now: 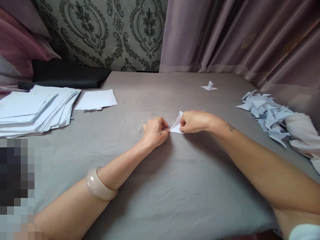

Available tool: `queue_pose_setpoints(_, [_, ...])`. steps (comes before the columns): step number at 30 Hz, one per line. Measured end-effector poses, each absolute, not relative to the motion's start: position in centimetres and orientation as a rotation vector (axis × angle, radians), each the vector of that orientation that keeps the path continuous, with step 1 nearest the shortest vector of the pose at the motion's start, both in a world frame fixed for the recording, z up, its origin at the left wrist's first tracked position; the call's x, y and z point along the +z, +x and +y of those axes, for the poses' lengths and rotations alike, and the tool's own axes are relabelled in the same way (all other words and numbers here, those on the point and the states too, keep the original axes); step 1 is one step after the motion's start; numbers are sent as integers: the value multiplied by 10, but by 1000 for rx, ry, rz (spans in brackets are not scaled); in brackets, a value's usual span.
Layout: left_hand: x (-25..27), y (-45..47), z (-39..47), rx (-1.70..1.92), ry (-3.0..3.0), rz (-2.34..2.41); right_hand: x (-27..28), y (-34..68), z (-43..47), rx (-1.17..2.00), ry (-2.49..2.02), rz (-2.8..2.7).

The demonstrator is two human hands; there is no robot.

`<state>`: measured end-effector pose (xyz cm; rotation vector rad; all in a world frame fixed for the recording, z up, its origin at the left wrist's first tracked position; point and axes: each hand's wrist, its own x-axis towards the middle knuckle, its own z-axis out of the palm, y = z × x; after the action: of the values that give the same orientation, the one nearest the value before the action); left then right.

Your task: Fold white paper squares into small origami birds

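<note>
A small piece of folded white paper is between my hands at the middle of the table, one pointed corner standing up. My left hand pinches its narrow left tip with thumb and fingers. On the other side, my right hand is closed on the paper's right part, which the fingers hide. Farther back to the right stands a folded paper crane with its wings spread. At the right edge lies a heap of similar folded white paper pieces.
Large stacks of white paper sheets lie at the left, beside a smaller pile of cut paper. Behind them is a folded black cloth. A pale bunched cloth sits by the heap at right. Curtains hang along the back.
</note>
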<state>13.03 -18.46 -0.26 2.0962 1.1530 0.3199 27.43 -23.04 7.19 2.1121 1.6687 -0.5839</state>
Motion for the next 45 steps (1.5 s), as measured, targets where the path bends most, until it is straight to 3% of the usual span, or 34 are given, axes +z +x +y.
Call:
queue_pose_setpoints(8, [-3, 121, -184, 450, 1995, 1054, 70, 275, -230, -622, 2135, 1623])
queue_pose_setpoints(13, [-11, 120, -195, 701, 2321, 574, 70, 272, -232, -597, 2144, 1659])
queue_pose_setpoints(19, [-15, 120, -199, 517, 2707, 270, 69, 278, -235, -613, 2190, 1693])
queue_pose_setpoints(25, [-12, 119, -197, 479, 2795, 227, 71, 318, -265, -879, 2135, 2049])
queue_pose_setpoints(31, [-11, 118, -199, 428, 2861, 211, 48, 329, -295, -462, 2236, 2389])
queue_pose_setpoints(45, [-8, 122, -201, 248, 3089, 162, 43, 300, -288, -103, 2162, 2633])
